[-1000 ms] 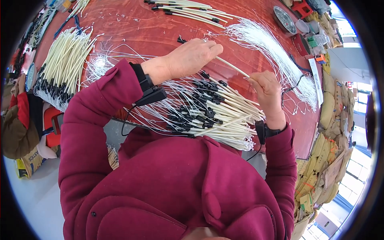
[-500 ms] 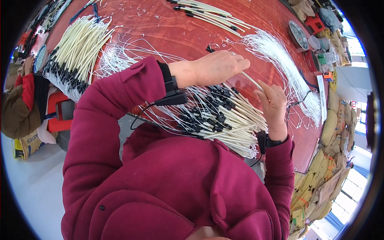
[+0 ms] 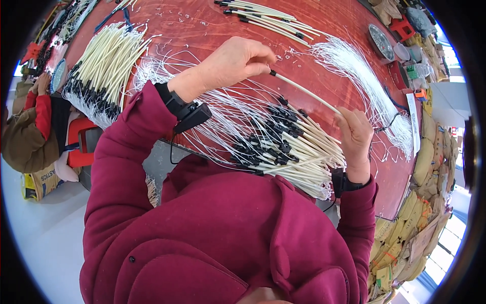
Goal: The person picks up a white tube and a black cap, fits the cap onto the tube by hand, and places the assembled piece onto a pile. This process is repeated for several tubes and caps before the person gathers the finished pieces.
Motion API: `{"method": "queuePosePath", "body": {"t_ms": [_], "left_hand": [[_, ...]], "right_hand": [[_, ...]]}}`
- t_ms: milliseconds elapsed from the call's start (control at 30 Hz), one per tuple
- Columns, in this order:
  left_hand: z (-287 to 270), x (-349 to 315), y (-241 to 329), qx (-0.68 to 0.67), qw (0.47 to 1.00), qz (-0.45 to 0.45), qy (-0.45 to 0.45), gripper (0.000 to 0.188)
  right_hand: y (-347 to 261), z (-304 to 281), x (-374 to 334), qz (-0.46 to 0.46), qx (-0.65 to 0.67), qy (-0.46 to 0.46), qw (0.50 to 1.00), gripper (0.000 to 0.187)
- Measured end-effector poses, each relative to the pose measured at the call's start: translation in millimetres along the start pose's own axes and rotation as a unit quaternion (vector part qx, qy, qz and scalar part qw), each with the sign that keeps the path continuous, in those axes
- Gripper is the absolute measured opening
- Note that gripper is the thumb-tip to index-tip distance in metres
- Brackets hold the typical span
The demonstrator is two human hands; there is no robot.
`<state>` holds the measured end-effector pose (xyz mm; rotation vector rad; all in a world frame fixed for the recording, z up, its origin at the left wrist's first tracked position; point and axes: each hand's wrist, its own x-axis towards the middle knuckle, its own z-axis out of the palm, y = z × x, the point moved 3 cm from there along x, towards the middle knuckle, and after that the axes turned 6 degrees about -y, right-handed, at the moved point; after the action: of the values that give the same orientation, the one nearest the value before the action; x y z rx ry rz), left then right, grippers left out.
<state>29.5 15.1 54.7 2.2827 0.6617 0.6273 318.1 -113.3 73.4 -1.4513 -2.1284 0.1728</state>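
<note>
My right hand (image 3: 356, 136) pinches the lower right end of a slim cream-coloured tube (image 3: 307, 92), which slants up to the left and ends in a black tip. By that tip is my left hand (image 3: 234, 62), its thumb and fingers curled together; what lies between them is too small to make out. Under both hands, along the near table edge, spreads a pile of similar cream tubes (image 3: 309, 175) with black ends. White strings (image 3: 223, 114) trail from the pile toward the left.
The red table (image 3: 187, 40) bears another stack of tubes (image 3: 109, 63) at left, a few tubes (image 3: 271, 17) at the far side and a white string bundle (image 3: 359, 78) at right. A metal bowl (image 3: 380, 43) stands far right. Another person's sleeve (image 3: 41, 116) shows at left.
My left hand has moved left and away from the tube's middle, baring its black tip. My right hand has shifted slightly right and down, still pinching the tube's other end.
</note>
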Motion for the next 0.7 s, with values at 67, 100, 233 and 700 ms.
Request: {"method": "queuePosePath", "body": {"t_ms": [67, 100, 233, 700], "left_hand": [[0.6, -4.8, -0.7, -0.01, 1.0, -0.015, -0.007, 0.022], [1.3, -5.4, -0.5, -0.023, 0.999, -0.028, -0.014, 0.018], [2.8, -9.1, 0.2, -0.16, 0.981, -0.105, -0.031, 0.015], [-149.0, -168.0, -55.8, 0.043, 0.894, -0.234, 0.38, 0.026]], "right_hand": [[-2.3, -0.1, -0.8, -0.003, 0.0, -0.003, 1.0, 0.012], [-2.9, -1.3, -1.2, -0.005, -0.003, -0.007, 1.0, 0.012], [-0.1, -5.4, -9.5, 0.001, -0.015, -0.002, 1.0, 0.011], [-40.5, -58.3, -43.3, -0.054, -0.064, -0.009, 0.996, 0.017]]}}
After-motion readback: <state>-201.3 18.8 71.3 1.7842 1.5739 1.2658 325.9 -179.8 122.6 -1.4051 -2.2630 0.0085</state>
